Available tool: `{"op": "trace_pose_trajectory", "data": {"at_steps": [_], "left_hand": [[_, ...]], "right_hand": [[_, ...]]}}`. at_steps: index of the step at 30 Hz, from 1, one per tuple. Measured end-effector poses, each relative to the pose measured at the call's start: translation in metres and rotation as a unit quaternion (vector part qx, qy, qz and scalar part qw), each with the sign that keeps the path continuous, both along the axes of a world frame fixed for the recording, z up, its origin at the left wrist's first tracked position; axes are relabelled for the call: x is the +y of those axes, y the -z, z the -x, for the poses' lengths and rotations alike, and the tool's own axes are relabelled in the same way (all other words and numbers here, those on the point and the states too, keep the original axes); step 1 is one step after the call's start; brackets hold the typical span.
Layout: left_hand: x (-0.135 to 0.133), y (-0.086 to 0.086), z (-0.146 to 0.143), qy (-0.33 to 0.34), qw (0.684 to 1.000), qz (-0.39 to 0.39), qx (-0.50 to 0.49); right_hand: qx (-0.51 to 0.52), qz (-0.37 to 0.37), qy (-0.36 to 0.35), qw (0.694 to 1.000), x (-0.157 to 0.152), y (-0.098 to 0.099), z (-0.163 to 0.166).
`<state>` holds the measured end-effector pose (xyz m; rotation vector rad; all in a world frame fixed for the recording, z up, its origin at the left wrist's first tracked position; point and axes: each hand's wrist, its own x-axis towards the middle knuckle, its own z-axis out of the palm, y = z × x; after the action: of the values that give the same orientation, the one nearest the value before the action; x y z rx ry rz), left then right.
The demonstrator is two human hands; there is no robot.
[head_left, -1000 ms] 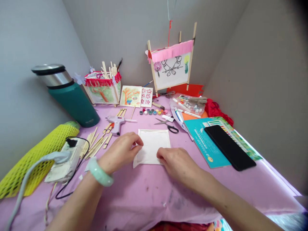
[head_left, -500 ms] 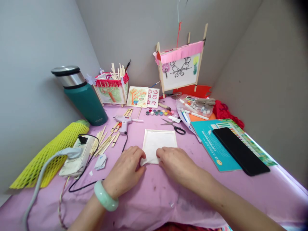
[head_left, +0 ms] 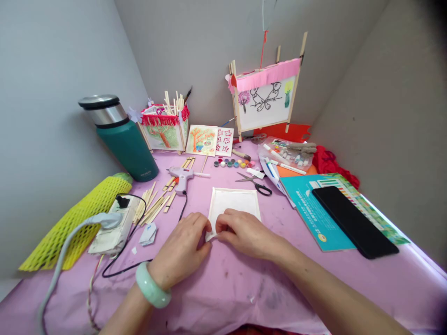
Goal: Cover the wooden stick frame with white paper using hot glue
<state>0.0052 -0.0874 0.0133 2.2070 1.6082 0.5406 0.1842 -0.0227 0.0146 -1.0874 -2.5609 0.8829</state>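
A square white panel (head_left: 233,200) with a raised pale border lies flat in front of me on the purple tablecloth. My left hand (head_left: 188,237), with a pale green bangle (head_left: 152,284) on its wrist, pinches the panel's near left corner. Close beside it, my right hand (head_left: 240,232) has its thumb and fingers closed on the near edge. Both hands cover most of that edge. Beyond the panel are a hot glue gun (head_left: 182,177) on the left and open-bladed scissors (head_left: 256,183) on the right.
Wooden sticks (head_left: 153,207), a power strip (head_left: 113,228) and a teal bottle (head_left: 127,144) stand or lie on the left. A black phone (head_left: 354,221) rests on a blue booklet (head_left: 317,214) at right. Paint pots (head_left: 232,163) and a hanging paper lantern (head_left: 267,95) are farther back.
My right hand has slid left along the panel's near edge, closer to my left hand. The left hand keeps its hold on the corner. The view has shifted slightly.
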Motion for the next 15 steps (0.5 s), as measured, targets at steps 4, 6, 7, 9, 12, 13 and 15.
{"op": "trace_pose_trajectory", "data": {"at_steps": [4, 6, 7, 9, 12, 13, 15], "left_hand": [[-0.004, 0.005, -0.0001, -0.022, 0.999, -0.005, -0.028], [-0.0053, 0.0068, -0.0008, -0.031, 0.999, -0.011, -0.038], [-0.0057, 0.0074, -0.0011, -0.034, 0.999, -0.014, -0.04], [-0.0061, 0.008, -0.0009, -0.034, 0.998, -0.019, -0.041], [-0.0065, 0.0083, 0.0006, -0.022, 0.998, -0.025, -0.046], [-0.0067, 0.0085, 0.0012, -0.018, 0.998, -0.026, -0.048], [-0.0071, 0.009, 0.0021, -0.016, 0.998, -0.027, -0.049]], "right_hand": [[0.013, 0.006, 0.004, 1.0, -0.0001, 0.0022, -0.0003], [0.015, 0.009, 0.005, 1.0, -0.0002, 0.0025, -0.0005], [0.014, 0.01, 0.005, 1.0, -0.0004, 0.0025, -0.0005], [0.011, 0.01, 0.006, 1.0, -0.0008, 0.0023, -0.0004], [0.012, 0.011, 0.009, 1.0, -0.0012, 0.0017, 0.0], [0.013, 0.013, 0.01, 1.0, -0.0013, 0.0015, 0.0002], [0.013, 0.015, 0.011, 1.0, -0.0013, 0.0013, 0.0005]]}}
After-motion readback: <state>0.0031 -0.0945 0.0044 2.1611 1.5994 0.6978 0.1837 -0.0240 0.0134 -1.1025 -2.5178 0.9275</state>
